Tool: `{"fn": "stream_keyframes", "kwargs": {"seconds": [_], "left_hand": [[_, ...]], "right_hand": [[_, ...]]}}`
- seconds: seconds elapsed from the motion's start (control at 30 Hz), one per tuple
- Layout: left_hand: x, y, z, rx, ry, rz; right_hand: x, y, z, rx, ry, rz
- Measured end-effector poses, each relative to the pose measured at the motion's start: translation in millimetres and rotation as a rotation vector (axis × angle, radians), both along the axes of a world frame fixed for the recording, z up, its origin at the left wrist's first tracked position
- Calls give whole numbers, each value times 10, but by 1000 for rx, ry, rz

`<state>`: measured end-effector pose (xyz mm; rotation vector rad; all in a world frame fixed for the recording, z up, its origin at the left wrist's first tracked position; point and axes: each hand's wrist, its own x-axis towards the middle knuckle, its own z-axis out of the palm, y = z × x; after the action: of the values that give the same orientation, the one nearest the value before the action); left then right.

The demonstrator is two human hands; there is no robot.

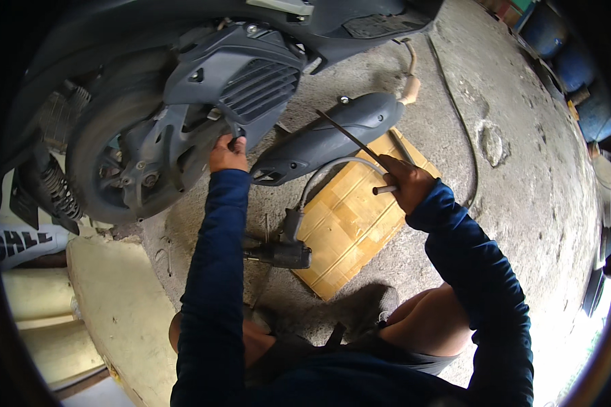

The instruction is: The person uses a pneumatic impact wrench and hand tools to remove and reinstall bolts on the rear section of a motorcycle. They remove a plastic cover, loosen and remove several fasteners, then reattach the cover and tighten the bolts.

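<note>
My right hand [409, 183] is closed around what looks like a T-handle wrench [349, 137]. Its long dark shaft points up and left over the muffler, and a short bar end sticks out below my fingers. With fingers curled, my left hand [229, 153] is at the lower edge of the dark grey engine cover [241, 78] of a scooter, beside the rear wheel [132, 159]. What those fingers grip is hidden. The detached muffler [332, 136] with its dark shield lies on the ground between my hands.
Below the muffler lies a flattened cardboard sheet [349, 230]. A black power tool [282, 255], apparently an impact wrench, rests against its left edge with a grey cord. A thin dark cable [457, 112] crosses the concrete. Blue drums [577, 68] stand far right; a pale ledge [119, 298] is lower left.
</note>
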<state>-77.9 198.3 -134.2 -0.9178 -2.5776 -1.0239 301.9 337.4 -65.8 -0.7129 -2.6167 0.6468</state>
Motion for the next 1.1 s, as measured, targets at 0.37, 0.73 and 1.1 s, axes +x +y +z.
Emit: {"fn": "stream_keyframes", "kwargs": {"seconds": [0.37, 0.73, 1.1], "left_hand": [[225, 11, -84, 24, -138, -21], [382, -20, -45, 91, -208, -68], [382, -14, 656, 179, -211, -52]], "right_hand": [[-59, 57, -57, -191, -77, 5], [-31, -81, 95, -284, -69, -126], [-91, 152, -329, -278, -24, -146]]}}
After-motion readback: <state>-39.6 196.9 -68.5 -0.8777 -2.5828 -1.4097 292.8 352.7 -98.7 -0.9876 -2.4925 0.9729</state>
